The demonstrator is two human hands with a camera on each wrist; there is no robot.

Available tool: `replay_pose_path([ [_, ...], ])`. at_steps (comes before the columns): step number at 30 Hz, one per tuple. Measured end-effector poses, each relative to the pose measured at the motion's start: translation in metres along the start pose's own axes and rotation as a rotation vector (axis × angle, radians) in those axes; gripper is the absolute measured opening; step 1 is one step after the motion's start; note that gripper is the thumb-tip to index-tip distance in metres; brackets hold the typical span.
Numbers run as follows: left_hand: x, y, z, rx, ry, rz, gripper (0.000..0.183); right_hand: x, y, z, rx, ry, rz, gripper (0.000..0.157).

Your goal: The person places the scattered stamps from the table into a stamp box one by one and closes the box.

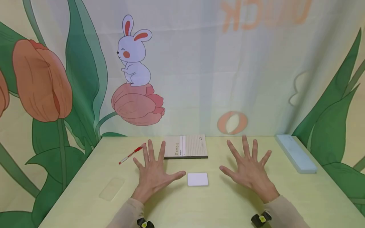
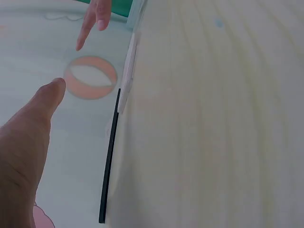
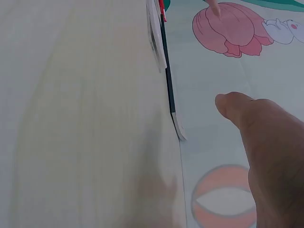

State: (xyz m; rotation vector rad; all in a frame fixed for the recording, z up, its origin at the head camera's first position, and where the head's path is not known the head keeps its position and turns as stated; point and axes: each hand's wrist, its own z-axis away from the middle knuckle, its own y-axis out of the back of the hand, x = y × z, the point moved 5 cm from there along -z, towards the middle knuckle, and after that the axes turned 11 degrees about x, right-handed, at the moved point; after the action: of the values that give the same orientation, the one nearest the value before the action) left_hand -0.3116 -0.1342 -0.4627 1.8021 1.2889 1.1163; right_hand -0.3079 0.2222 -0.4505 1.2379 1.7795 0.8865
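Observation:
In the head view my left hand (image 1: 154, 174) is held over the table with its fingers spread, and nothing is in it. My right hand (image 1: 251, 167) mirrors it on the other side, fingers also fanned out. Between them lies a small white rectangular block (image 1: 197, 179), nearest the left thumb and touched by neither hand. Behind it is a notebook (image 1: 196, 147) marked "Gambit", its left end partly hidden by the left fingers. A pen with a red cap (image 1: 131, 154) lies just beyond the left fingertips. Each wrist view shows a thumb (image 2: 47, 102) raised off the table.
A translucent flat rectangle (image 1: 112, 189), perhaps a case, lies left of the left hand. At the right edge rests a long pale-blue box (image 1: 296, 154). A printed curtain (image 1: 185, 79) with tulips and a rabbit hangs behind the pale table (image 1: 222, 209).

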Motion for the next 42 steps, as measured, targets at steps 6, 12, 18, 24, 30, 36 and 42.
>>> replay_pose_path([
  [6, 0.003, 0.002, 0.002, 0.072, -0.06, 0.128, 0.137, 0.003, -0.002, 0.003, -0.002, 0.017, -0.012, 0.101],
  [12, 0.012, -0.001, 0.007, 0.116, -0.157, 0.298, 0.105, 0.001, -0.001, 0.006, 0.077, 0.178, -0.083, 0.096],
  [18, 0.023, -0.012, 0.014, 0.135, -0.229, 0.352, 0.076, 0.006, -0.006, 0.006, 0.096, 0.183, -0.324, 0.079],
  [24, 0.034, -0.033, 0.024, 0.055, -0.312, 0.344, 0.067, 0.018, -0.016, 0.007, 0.087, 0.115, -0.455, 0.061],
  [30, 0.038, -0.046, 0.028, -0.069, -0.353, 0.396, 0.063, 0.029, -0.018, 0.006, 0.162, 0.067, -0.531, 0.053],
  [36, 0.037, -0.046, 0.029, -0.098, -0.372, 0.369, 0.06, 0.04, -0.009, -0.002, 0.262, 0.07, -0.54, 0.053],
  [42, 0.035, -0.048, 0.03, -0.097, -0.383, 0.357, 0.055, 0.06, 0.002, -0.009, 0.292, 0.0, -0.529, 0.053],
])
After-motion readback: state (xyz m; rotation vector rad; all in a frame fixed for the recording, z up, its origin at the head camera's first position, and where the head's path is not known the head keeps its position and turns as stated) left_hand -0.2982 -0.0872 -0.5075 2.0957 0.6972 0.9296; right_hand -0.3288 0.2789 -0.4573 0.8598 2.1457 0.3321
